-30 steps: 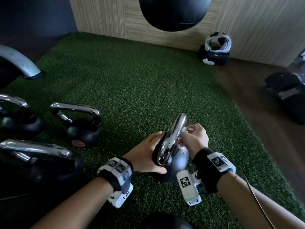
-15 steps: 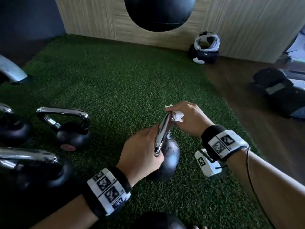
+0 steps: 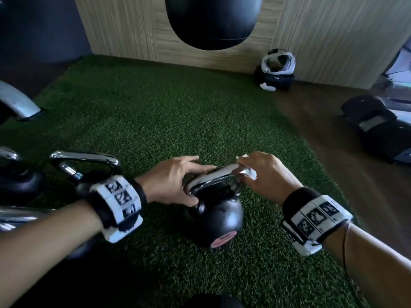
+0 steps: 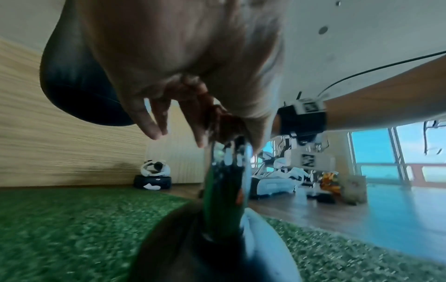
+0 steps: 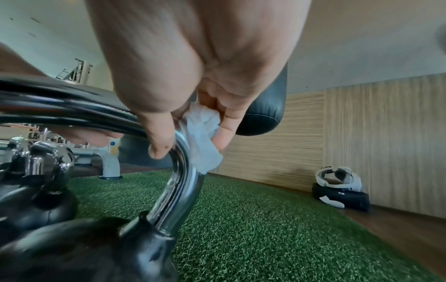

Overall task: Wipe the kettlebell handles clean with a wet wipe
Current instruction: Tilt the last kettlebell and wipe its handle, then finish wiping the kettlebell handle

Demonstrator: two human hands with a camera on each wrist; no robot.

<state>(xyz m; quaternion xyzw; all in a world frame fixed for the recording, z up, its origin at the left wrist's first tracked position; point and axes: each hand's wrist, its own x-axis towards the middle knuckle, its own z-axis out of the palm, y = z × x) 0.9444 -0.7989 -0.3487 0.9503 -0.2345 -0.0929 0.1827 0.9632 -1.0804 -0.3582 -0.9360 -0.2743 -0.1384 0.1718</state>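
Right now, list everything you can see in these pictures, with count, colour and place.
kettlebell: one, black with chrome handle, centre turf
wet wipe: one, white, pressed on the handle's right bend
other kettlebells: at least three partly visible, black and chrome, left edge
turf: green, floor
punching bag: one, black, hanging above
headgear: white, on a black bag by the wall
left hand: holds the handle's left end
right hand: pinches the wipe
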